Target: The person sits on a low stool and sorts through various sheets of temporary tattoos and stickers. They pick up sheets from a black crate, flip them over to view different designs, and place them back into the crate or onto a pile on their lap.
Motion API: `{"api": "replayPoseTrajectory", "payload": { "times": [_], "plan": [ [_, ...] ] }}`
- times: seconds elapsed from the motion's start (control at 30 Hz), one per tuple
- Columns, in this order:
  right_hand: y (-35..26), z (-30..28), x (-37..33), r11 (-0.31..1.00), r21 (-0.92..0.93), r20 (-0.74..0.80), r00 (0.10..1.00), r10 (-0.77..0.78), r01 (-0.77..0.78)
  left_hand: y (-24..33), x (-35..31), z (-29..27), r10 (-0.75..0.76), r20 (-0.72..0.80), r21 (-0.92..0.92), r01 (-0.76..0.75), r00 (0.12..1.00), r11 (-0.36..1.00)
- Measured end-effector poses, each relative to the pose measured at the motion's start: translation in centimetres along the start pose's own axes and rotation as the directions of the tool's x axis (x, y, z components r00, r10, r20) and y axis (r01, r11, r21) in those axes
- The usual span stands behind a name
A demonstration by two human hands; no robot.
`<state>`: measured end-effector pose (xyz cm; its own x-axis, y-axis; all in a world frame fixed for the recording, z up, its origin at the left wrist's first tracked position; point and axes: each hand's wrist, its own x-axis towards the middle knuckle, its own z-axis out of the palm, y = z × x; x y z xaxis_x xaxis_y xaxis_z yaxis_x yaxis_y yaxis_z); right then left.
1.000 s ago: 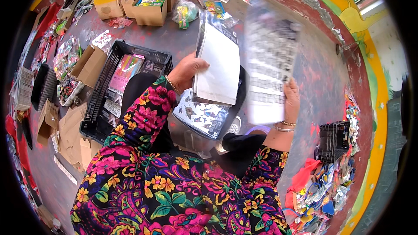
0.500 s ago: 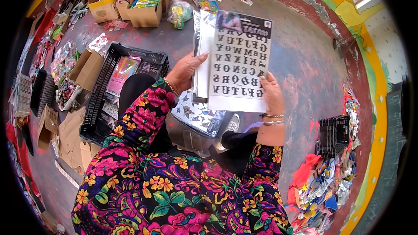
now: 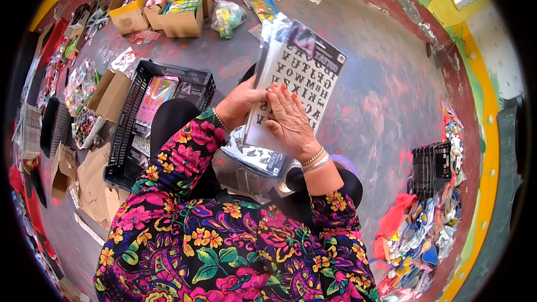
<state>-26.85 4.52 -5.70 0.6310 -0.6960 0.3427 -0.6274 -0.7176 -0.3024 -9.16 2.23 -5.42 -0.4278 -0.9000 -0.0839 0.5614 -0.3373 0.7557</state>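
Note:
A tilted stack of temporary tattoo sheets (image 3: pixel 305 72) is up in front of me, its top sheet printed with rows of black letters under a dark header. My left hand (image 3: pixel 241 102) grips the stack along its left edge, thumb on the front and the other fingers hidden behind. Flat across the lower front of the top sheet lies my right hand (image 3: pixel 291 120), its fingers stretched out. Below the stack, more tattoo sheets with butterfly prints (image 3: pixel 260 156) rest on a clear plastic container (image 3: pixel 246 182) between my legs.
To my left stands a black plastic crate (image 3: pixel 120 128) holding packaged sheets. Cardboard boxes of packets (image 3: pixel 182 19) and a clear bag (image 3: pixel 228 17) sit at the far left. On the right are a small black crate (image 3: pixel 430 169) and a heap of mixed goods (image 3: pixel 414 240).
My right hand has left the top sheet's right edge and now lies flat across its front. The top sheet has come against the stack, which now tilts to the right.

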Motion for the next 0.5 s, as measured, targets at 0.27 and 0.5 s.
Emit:
{"api": "replayPoseTrajectory", "payload": {
  "times": [0.27, 0.5],
  "plan": [
    [7.6, -2.7, 0.5, 0.905, -0.022, -0.349, 0.852, 0.391, -0.425, -1.6, -1.5, 0.5, -0.236, 0.215, 0.223, 0.187, 0.948, 0.957],
    [-2.2, -0.6, 1.4, 0.988, -0.153, -0.094, 0.995, -0.027, 0.012, -2.5, -1.0, -1.2, -0.075, 0.252, 0.241, 0.012, 0.965, 0.97]
  ]
}}
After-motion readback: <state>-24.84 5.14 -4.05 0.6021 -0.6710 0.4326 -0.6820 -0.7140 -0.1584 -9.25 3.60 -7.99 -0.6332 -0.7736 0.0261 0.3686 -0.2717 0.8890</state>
